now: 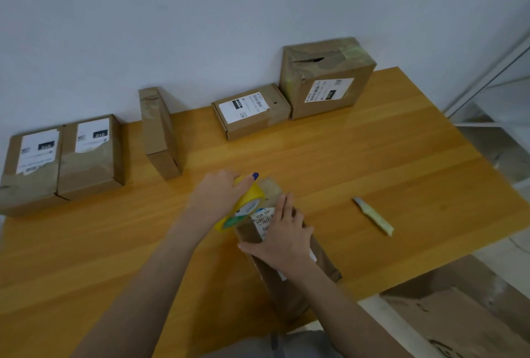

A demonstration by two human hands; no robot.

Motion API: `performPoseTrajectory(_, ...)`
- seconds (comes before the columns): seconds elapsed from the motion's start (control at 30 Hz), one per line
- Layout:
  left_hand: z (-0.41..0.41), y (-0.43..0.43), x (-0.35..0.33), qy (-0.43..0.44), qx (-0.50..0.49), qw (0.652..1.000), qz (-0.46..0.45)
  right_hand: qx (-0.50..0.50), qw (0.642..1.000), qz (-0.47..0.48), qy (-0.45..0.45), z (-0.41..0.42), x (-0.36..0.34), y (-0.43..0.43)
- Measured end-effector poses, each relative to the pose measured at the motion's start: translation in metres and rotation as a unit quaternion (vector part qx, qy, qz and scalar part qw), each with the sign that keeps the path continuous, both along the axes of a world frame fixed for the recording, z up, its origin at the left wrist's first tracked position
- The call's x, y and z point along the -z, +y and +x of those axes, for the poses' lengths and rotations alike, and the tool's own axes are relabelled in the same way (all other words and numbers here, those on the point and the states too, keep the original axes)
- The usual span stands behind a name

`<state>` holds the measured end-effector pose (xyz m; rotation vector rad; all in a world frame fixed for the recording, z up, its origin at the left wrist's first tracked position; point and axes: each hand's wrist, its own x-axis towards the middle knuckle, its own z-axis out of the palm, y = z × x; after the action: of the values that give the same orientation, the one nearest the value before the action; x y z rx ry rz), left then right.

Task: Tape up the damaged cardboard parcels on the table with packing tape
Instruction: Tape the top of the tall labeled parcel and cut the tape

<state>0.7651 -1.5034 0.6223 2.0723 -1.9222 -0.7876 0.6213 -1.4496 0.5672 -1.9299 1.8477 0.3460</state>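
A long, narrow cardboard parcel [321, 260] with a white label lies near the table's front edge, pointing away from me. My left hand [220, 192] grips a yellow roll of packing tape [243, 205] against the parcel's far end. My right hand [282, 238] lies flat on top of the parcel with straight fingers, pressing down over the label. Clear tape shines on the parcel's far end [274, 187].
Along the wall stand more parcels: two flat boxes [63, 162] at left, a slim box on edge [159, 132], a small box [249, 112] and a large torn box [327, 79]. A small cutter [372, 215] lies on the wooden table [372, 156] at right. An open carton [464, 314] sits on the floor.
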Motion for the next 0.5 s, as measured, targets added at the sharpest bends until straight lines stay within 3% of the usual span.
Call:
performPoseTrajectory(0.2, 0.016, 0.013, -0.007, -0.081, -0.046, 0.994, 0.052, -0.029, 1.0, 0.003, 0.0, 0.01, -0.001, -0.002)
performPoseTrajectory(0.33, 0.022, 0.023, 0.002, -0.19, -0.003, 0.974, 0.124, -0.011, 1.0, 0.008, 0.001, 0.004, 0.001, -0.003)
performPoseTrajectory(0.5, 0.053, 0.041, 0.021, -0.052, -0.03, 0.989, 0.138, -0.026, 1.0, 0.001, 0.011, 0.009, 0.0, -0.006)
